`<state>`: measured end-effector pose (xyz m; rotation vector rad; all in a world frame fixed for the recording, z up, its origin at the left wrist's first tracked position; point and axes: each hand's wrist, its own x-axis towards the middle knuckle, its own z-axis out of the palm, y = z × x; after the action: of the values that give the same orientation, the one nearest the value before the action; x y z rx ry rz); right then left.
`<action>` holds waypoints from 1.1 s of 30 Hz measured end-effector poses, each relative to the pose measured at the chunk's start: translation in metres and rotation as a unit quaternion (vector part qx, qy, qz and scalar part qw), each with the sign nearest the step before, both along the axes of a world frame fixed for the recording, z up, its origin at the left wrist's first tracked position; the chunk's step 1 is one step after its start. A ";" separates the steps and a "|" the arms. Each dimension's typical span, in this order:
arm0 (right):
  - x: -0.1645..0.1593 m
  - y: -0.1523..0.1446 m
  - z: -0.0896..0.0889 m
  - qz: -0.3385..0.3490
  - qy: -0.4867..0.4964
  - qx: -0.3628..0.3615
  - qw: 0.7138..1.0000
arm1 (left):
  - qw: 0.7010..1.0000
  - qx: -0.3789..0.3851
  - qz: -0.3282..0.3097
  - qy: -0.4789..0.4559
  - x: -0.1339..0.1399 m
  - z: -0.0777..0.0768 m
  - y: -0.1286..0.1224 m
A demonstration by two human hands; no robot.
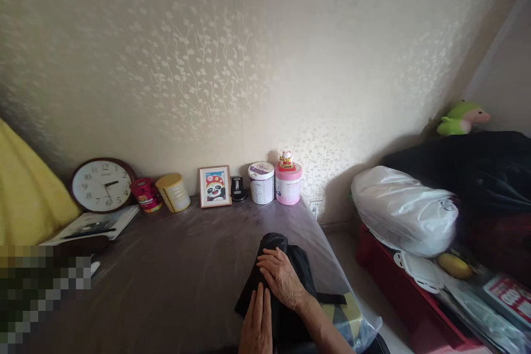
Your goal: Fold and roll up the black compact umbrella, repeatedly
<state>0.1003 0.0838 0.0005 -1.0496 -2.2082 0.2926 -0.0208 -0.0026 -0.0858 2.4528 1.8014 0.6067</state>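
A folded black cloth item [301,265] lies near the front right of the table, its far end rolled or bunched into a rounded fold. A short black strap [332,298] sticks out from its right side. My right hand [284,279] rests on top of it, fingers stretched toward the left. Just below and to the left, my left hand [258,318] presses flat on the same cloth, fingers straight and pointing away from me. Neither hand grips anything. What kind of cloth article this is, I cannot tell.
Along the wall stand a clock [102,185], a red tin [146,195], a yellow tin [174,192], a framed panda picture [214,187] and two tubs [262,185]. The table [174,265] has a plastic cover. Right, past a gap, a white bag [402,210] tops a red box [398,287].
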 end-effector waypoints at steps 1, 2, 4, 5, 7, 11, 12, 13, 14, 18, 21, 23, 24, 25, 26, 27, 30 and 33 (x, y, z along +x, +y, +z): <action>0.000 0.006 -0.002 -0.009 -0.007 0.003 1.000 | 1.000 0.006 -0.002 -0.010 -0.001 -0.003 0.001; 0.001 0.013 -0.004 -0.018 -0.013 0.005 1.000 | 1.000 0.007 -0.001 -0.019 -0.001 -0.004 0.002; 0.001 0.026 -0.005 -0.032 -0.021 0.005 0.999 | 0.999 -0.006 0.002 -0.034 -0.001 -0.005 0.003; 0.001 0.033 -0.005 -0.039 -0.024 0.002 0.999 | 0.999 -0.017 0.004 -0.040 0.000 -0.004 0.003; 0.001 0.046 -0.004 -0.052 -0.030 -0.007 0.998 | 0.997 -0.045 0.014 -0.053 0.001 0.000 0.004; 0.003 0.070 -0.006 -0.097 -0.040 -0.033 0.994 | 0.993 -0.085 0.018 -0.076 0.004 0.011 0.004; 0.004 0.073 -0.005 -0.116 -0.041 -0.034 0.992 | 0.992 -0.091 0.019 -0.082 0.004 0.013 0.004; 0.005 0.074 -0.005 -0.140 -0.038 -0.028 0.989 | 0.991 -0.099 0.023 -0.088 0.005 0.014 0.004; 0.006 0.072 -0.004 -0.164 -0.029 -0.014 0.986 | 0.989 -0.106 0.028 -0.095 0.005 0.015 0.004; 0.003 0.042 0.000 -0.144 0.031 0.071 0.987 | 0.982 -0.130 0.038 -0.129 0.006 0.016 0.005; -0.003 0.016 -0.003 -0.056 0.030 0.060 0.996 | 0.979 -0.144 0.023 -0.144 0.005 0.019 0.004; -0.005 0.013 -0.009 -0.053 0.024 0.054 0.997 | 0.976 -0.158 0.013 -0.149 0.005 0.022 0.004; -0.003 0.016 -0.012 -0.066 0.027 0.060 0.996 | 0.975 -0.164 0.010 -0.149 0.005 0.024 0.003; -0.001 0.021 -0.015 -0.087 0.037 0.068 0.993 | 0.975 -0.167 0.010 -0.149 0.005 0.025 0.003; 0.003 0.027 -0.019 -0.114 0.052 0.077 0.989 | 0.974 -0.169 0.011 -0.148 0.005 0.026 0.002; 0.007 0.034 -0.022 -0.144 0.069 0.083 0.984 | 0.974 -0.170 0.012 -0.149 0.005 0.027 0.002; 0.023 0.044 -0.028 -0.232 0.083 0.051 0.968 | 0.972 -0.161 0.001 -0.171 0.002 0.027 0.000; 0.035 0.030 -0.030 -0.252 0.008 -0.027 0.967 | 0.966 -0.126 -0.030 -0.223 -0.002 0.026 -0.002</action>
<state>0.1355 0.1135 -0.0291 -1.5811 -1.8452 0.1305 -0.0231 -0.0043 -0.0594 1.9973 1.5146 0.7934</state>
